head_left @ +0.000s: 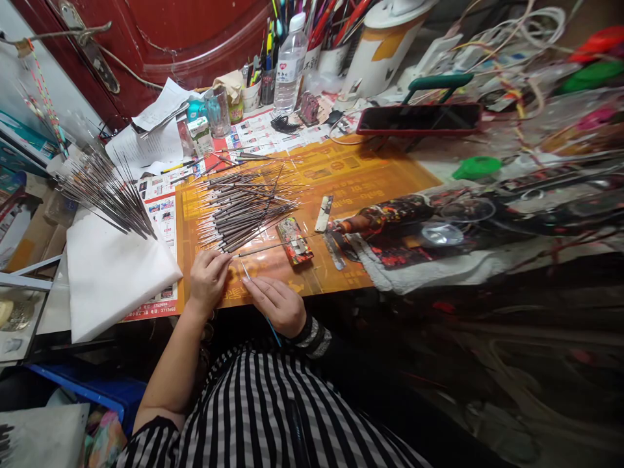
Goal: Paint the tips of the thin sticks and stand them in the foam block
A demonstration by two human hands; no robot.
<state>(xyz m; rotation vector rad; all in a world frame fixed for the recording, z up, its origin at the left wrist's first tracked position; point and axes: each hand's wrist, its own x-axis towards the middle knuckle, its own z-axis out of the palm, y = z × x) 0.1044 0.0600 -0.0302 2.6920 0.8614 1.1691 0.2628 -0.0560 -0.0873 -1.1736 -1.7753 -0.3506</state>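
Note:
My left hand [210,278] is closed in a pinch at the near end of a thin dark stick [266,247]. The stick runs to the right and crosses a small paint-spattered block [294,242]. Between the closed fingers of my right hand [279,304] is a slim paintbrush [273,332] with a blue handle. Its pale tip points up and left, close to the stick beside my left fingers; whether they touch I cannot tell. Just beyond my hands, a pile of similar dark sticks [244,218] with thin pale ends lies on the orange sheet [336,169].
At left, more dark thin sticks [110,195] lean over a white foam slab [117,273]. A water bottle [290,68] and pen holders stand at the back. A phone [420,119] rests on a stand. Paint-stained tools [390,214] and a white cloth [380,270] lie right.

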